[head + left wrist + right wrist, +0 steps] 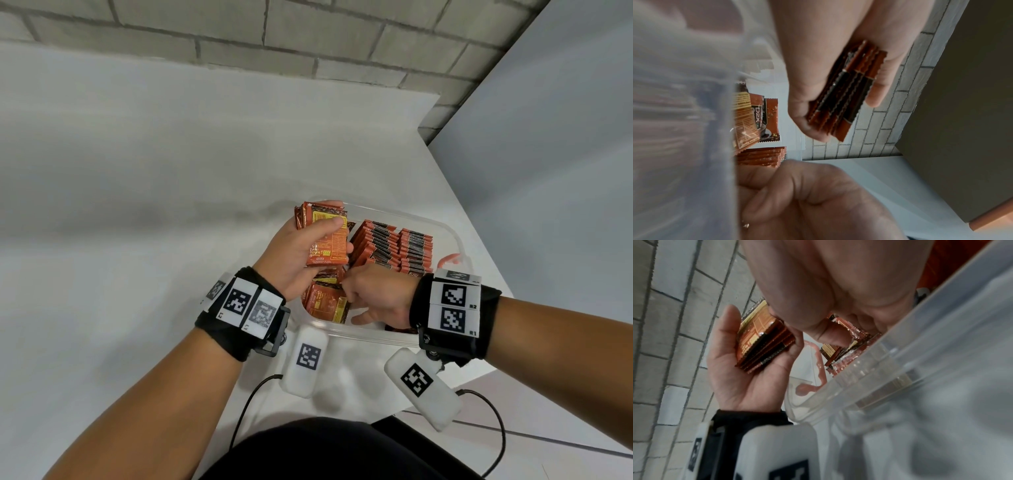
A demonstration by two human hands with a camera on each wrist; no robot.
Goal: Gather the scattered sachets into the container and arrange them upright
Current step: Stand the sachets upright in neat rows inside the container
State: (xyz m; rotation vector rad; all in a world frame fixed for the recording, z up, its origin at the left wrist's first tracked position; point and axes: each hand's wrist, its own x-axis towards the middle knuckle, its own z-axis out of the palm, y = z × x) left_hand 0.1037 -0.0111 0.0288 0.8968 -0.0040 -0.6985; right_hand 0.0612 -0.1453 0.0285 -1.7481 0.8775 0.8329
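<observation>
A clear plastic container (457, 236) sits on the white table. Two rows of orange sachets (390, 245) stand upright in its far right part. Loose sachets (327, 301) lie flat in its near left corner. My left hand (334, 224) hovers over the container's left end and grips a stack of several sachets (327, 246), thumb on top; the stack (842, 97) (762, 344) shows edge-on in both wrist views. My right hand (347, 286) reaches into the container over the loose ones, fingers curled, and pinches one sachet (857, 331) between thumb and fingers.
The table (137, 205) stretches away to the left and back; its right edge (479, 240) runs close by the container. A brick wall (308, 41) stands behind. A red clip (448, 258) sits on the container's right rim. Cables (493, 421) hang near my lap.
</observation>
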